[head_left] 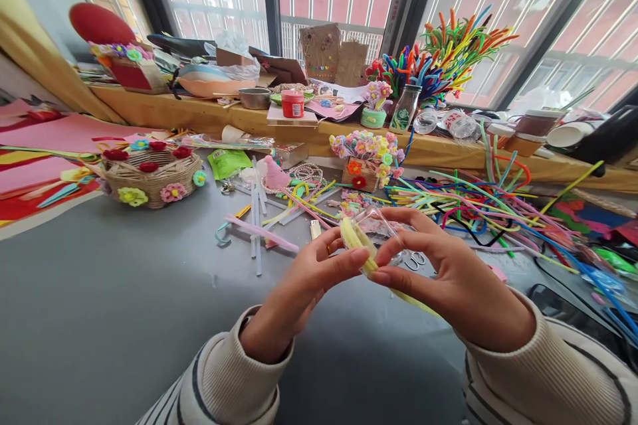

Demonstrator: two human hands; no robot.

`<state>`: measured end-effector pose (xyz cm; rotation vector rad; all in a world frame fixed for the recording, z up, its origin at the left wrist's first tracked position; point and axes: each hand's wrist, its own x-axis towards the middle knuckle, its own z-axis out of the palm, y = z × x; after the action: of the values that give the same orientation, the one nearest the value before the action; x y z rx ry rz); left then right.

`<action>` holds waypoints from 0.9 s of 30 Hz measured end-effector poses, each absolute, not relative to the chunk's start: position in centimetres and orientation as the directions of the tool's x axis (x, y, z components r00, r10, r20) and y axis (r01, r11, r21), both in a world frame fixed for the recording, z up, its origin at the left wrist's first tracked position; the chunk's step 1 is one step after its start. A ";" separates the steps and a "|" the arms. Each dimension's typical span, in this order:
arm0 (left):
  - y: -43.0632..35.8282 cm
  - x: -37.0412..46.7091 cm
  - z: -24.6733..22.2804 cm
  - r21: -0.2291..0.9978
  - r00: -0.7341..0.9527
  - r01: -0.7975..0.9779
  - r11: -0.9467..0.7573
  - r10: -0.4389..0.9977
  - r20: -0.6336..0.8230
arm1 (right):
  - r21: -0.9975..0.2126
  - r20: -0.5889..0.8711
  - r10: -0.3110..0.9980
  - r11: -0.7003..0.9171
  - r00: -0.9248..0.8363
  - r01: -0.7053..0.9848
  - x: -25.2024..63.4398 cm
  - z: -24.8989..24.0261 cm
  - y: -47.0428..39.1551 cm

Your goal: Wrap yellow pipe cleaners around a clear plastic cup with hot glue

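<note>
Above the grey table, my left hand (326,265) grips one side of a small clear plastic container (371,218). A pale yellow pipe cleaner (351,234) lies in several rows along the container's near edge. My right hand (428,259) pinches the pipe cleaner between thumb and forefinger at that edge, its other fingers arched over the container. The pipe cleaner's loose end trails below my right hand toward the right. A pair of scissors (415,260) lies just behind, partly hidden by my right hand. My fingers cover part of the container.
A woven basket (152,176) with fuzzy flowers stands at left. Clear sticks (255,219) and a green packet (229,163) lie nearer the middle. Loose pipe cleaners (458,196) spread over the right side. A flower-filled box (361,174) stands behind my hands, below the cluttered window ledge (319,129).
</note>
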<state>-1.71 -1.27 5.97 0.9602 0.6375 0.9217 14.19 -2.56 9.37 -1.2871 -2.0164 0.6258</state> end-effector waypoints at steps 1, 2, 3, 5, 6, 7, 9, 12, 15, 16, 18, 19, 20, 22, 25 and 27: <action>-1.3 -1.6 6.0 0.888 0.460 -0.377 0.263 0.885 -0.067 | -0.691 0.277 0.914 0.404 -0.297 0.599 14.2 9.3 -2.5; -1.4 -1.6 5.9 0.886 0.429 -0.388 0.254 0.900 -0.071 | -0.692 0.285 0.913 0.406 -0.291 0.596 14.2 9.3 -2.5; -1.4 -1.5 5.9 0.886 0.404 -0.391 0.250 0.911 -0.079 | -0.694 0.294 0.912 0.409 -0.285 0.593 14.3 9.1 -2.5; -1.2 -1.5 5.6 0.886 0.384 -0.396 0.241 0.920 -0.079 | -0.697 0.312 0.910 0.415 -0.273 0.585 14.6 8.8 -2.6; -1.1 -1.5 5.4 0.883 0.401 -0.398 0.250 0.913 -0.078 | -0.697 0.318 0.909 0.416 -0.268 0.584 14.8 8.6 -2.6; -0.9 -1.6 5.1 0.875 0.415 -0.410 0.258 0.907 -0.073 | -0.696 0.322 0.909 0.416 -0.265 0.586 15.0 8.5 -2.7; -0.6 -1.7 4.6 0.848 0.436 -0.443 0.290 0.897 -0.078 | -0.688 0.313 0.912 0.410 -0.265 0.599 15.6 8.2 -3.0; -0.2 -1.7 3.9 0.791 0.422 -0.512 0.335 0.900 -0.108 | -0.690 0.271 0.928 0.372 -0.254 0.621 16.9 8.1 -3.7; 0.1 -1.8 3.8 0.728 0.387 -0.583 0.362 0.911 -0.143 | -0.733 0.209 0.961 0.275 -0.180 0.622 18.5 8.0 -4.8; 0.1 -1.8 3.9 0.708 0.378 -0.604 0.365 0.914 -0.149 | -0.746 0.192 0.971 0.237 -0.140 0.622 19.1 8.0 -5.2; 0.3 -2.0 4.0 0.674 0.373 -0.639 0.370 0.916 -0.149 | -0.755 0.190 0.981 0.166 -0.030 0.634 20.4 7.7 -6.0; 0.4 -2.1 4.1 0.662 0.367 -0.656 0.361 0.920 -0.139 | -0.754 0.203 0.978 0.123 0.051 0.645 21.1 7.5 -6.5; 0.5 -2.2 4.1 0.654 0.356 -0.671 0.350 0.925 -0.131 | -0.754 0.219 0.966 0.079 0.136 0.652 21.8 7.2 -6.9; 0.7 -2.4 4.0 0.643 0.331 -0.694 0.324 0.937 -0.115 | -0.762 0.239 0.926 -0.006 0.291 0.647 23.5 6.6 -7.9; 1.0 -2.6 3.8 0.596 0.335 -0.736 0.322 0.938 -0.093 | -0.739 0.245 0.875 -0.111 0.417 0.665 26.4 5.2 -9.3; 1.1 -2.6 3.7 0.558 0.345 -0.761 0.331 0.935 -0.084 | -0.669 0.239 0.840 -0.222 0.488 0.710 28.5 3.8 -9.8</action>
<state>-2.63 1.07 3.73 0.4672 0.4306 1.1541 28.48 -9.84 3.77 -1.9883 -1.2764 0.2220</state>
